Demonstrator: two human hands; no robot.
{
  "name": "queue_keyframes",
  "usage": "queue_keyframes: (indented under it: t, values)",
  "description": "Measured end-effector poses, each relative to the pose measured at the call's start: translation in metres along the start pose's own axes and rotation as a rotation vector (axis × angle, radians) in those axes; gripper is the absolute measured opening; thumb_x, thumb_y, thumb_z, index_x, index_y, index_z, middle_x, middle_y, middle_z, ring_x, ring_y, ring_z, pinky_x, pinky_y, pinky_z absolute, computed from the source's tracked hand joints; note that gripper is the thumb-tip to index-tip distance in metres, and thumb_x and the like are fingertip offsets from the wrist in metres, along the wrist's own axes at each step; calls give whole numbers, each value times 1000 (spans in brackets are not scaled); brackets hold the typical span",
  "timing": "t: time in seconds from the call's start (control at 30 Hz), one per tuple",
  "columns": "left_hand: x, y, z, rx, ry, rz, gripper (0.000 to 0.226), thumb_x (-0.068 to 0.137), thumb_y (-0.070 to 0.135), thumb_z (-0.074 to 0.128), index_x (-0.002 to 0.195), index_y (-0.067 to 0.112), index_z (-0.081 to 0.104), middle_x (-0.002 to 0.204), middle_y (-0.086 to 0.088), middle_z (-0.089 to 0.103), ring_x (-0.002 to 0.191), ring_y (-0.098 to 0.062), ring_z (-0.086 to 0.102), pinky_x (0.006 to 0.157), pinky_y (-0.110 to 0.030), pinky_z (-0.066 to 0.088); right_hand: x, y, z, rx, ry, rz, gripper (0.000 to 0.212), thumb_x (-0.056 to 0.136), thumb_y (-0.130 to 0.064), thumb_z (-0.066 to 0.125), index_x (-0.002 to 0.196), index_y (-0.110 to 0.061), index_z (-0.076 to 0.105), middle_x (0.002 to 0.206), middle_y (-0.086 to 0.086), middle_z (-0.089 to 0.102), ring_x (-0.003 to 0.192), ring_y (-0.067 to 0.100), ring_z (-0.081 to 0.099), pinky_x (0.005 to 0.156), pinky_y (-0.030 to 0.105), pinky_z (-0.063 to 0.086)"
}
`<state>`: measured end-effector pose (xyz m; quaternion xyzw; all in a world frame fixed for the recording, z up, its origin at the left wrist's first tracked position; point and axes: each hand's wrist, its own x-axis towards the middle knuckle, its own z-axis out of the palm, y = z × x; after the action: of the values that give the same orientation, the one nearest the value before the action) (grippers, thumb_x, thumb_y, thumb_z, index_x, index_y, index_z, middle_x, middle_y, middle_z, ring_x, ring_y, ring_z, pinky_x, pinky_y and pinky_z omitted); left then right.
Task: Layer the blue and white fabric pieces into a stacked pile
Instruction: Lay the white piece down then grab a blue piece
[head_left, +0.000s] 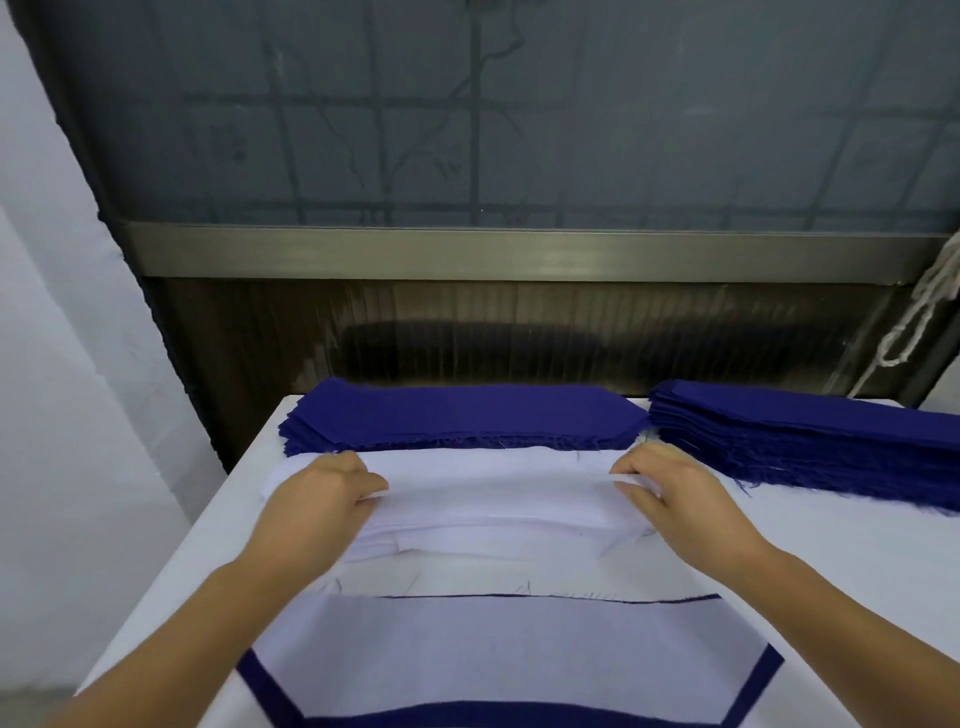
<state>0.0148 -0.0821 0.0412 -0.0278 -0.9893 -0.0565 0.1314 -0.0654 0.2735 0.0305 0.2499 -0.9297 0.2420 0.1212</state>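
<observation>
On the white table (857, 566), both hands grasp the top sheet of a white fabric stack.

Behind the table stands a dark window (519, 114) with a metal sill (519, 254). Nearest the person lies a white piece over a blue piece (493, 654), the blue showing as a border. The white fabric stack (493, 499) sits at centre, touching a blue fabric stack (462, 415) behind it; a second blue stack (810, 441) lies at far right. The left hand (327, 493) pinches the top white sheet at its left end; the right hand (670, 488) pinches its right end. A cord (914, 322) hangs at right.
</observation>
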Motion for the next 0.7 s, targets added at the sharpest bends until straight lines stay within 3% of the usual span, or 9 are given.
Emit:
queue_keyframes:
  t: [0.07,0.13,0.2,0.3,0.43,0.7]
  values:
    - [-24,-7,-13,38,66,65,29,83,17,73,111,27,73,104,7,65,93,-13,60,79,-20,47,-25,-2,-5,-75,118,-133,14,95,-25,55,100,-24,69,95,-15,61,91,6,56,83,12,38]
    - [-51,-12,-15,36,189,185,30,66,5,83,91,21,79,85,4,67,73,-15,62,63,-21,49,-55,0,-5,-127,186,-288,24,98,-24,48,98,-18,71,96,-10,65,94,6,55,88,14,38]
    - [-76,-13,-7,48,236,325,23,72,8,63,86,17,78,81,3,67,73,-14,57,62,-20,45,-85,4,1,-149,205,-404,32,97,-25,43,95,-14,73,95,-4,67,94,9,54,87,19,39]
    - [-100,-13,14,8,219,403,44,67,10,38,87,12,77,83,2,68,78,-12,49,64,-26,40,-114,5,13,-204,212,-526,49,103,-26,32,86,-11,76,90,1,69,90,12,53,81,25,42]
    - [-113,-11,31,-40,189,392,47,59,-3,44,87,14,78,83,3,67,74,-13,54,63,-25,40,-122,-1,16,-226,207,-526,59,103,-22,22,80,-12,76,85,0,69,85,11,51,74,22,43]
    - [-116,-16,33,-105,174,353,39,69,15,41,80,21,78,87,9,70,84,-3,51,65,-19,44,-125,7,14,-250,182,-556,56,103,-22,26,83,-14,78,90,-3,71,76,15,67,69,24,50]
